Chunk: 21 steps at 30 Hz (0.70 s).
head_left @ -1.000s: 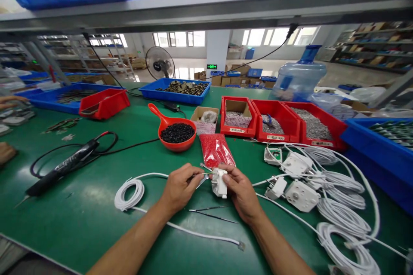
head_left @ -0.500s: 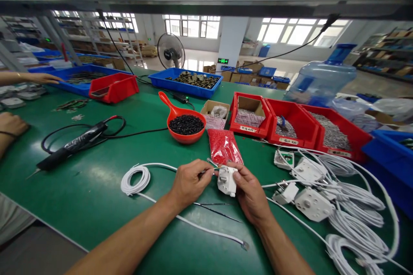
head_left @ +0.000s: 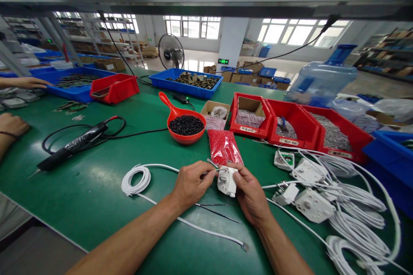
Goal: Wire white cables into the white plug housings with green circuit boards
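My right hand (head_left: 253,193) holds a small white plastic housing (head_left: 227,181) with a metal shaft on its face, thumb in front and fingers behind. Against the housing's left edge, my left hand (head_left: 193,182) is closed in a pinch on a thin white cable (head_left: 163,165) that runs in from a coil (head_left: 137,180). A small clear plug (head_left: 212,163) shows just beyond the left fingertips; which cable it belongs to I cannot tell. Below the hands lie thin dark tweezers (head_left: 219,212) and a second cable end with a clear plug (head_left: 245,247).
An orange scoop (head_left: 186,137) of black pieces and a bag of red pieces (head_left: 224,147) lie ahead. Red bins (head_left: 287,141) stand right, behind white housings (head_left: 314,205) with coiled cables. Left is a black corded tool (head_left: 72,146); a co-worker's hands (head_left: 13,126) are beyond.
My left fingers have shifted very slightly right, closer to the housing. The co-worker's far hand has drawn back left along the blue tray. My right hand looks unchanged.
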Tool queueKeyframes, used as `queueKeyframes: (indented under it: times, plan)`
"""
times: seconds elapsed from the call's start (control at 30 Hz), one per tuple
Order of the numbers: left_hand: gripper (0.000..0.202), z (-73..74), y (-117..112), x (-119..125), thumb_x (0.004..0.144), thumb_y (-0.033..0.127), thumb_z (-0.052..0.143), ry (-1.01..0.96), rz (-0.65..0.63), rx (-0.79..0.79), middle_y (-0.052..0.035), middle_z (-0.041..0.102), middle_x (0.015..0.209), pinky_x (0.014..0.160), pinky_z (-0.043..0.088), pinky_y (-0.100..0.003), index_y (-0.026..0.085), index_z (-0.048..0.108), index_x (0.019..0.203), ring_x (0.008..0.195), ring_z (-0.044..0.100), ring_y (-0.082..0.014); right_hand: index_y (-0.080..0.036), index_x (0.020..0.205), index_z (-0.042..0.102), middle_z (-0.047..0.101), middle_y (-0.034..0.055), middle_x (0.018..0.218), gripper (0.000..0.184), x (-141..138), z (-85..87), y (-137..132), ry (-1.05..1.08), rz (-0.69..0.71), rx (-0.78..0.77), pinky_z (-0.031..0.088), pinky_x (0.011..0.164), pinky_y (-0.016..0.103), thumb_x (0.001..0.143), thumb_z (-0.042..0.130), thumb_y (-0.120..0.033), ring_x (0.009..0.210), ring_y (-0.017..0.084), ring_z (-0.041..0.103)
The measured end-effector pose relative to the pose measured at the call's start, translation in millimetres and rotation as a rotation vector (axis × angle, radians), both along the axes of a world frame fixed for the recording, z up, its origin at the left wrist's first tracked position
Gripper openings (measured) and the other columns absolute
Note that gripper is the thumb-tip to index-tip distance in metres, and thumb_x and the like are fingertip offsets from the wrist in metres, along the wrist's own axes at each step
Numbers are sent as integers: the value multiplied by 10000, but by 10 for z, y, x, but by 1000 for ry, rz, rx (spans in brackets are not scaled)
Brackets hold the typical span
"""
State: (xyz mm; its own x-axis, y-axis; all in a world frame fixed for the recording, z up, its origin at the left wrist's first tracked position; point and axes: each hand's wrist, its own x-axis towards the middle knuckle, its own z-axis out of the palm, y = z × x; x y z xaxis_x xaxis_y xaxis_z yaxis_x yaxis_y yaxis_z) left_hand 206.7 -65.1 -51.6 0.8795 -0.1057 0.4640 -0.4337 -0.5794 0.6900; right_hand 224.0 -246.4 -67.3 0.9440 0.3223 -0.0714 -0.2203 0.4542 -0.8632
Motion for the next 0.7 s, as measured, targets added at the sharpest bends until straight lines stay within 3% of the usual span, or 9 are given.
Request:
queueKeyframes:
  times: [0.33, 0.7]
  plan:
    - [127, -12, -9, 2, 888, 180, 543, -28, 47, -24, -1, 669, 807, 670, 421, -199, 175, 662, 844, 716, 597, -97, -235, 1061, 592, 702, 64, 971, 401, -12, 25, 14, 14, -12, -43, 501, 703, 337, 757, 738, -452, 886, 265, 648]
    - [206, -30, -10, -20, 927, 275, 518, -88, 10, 83, -8, 624, 720, 607, 376, -206, 175, 667, 828, 637, 545, -90, -226, 1069, 603, 684, 59, 1004, 361, 8, -30, 5, 18, -25, -15, 498, 727, 321, 780, 738, -396, 882, 237, 638]
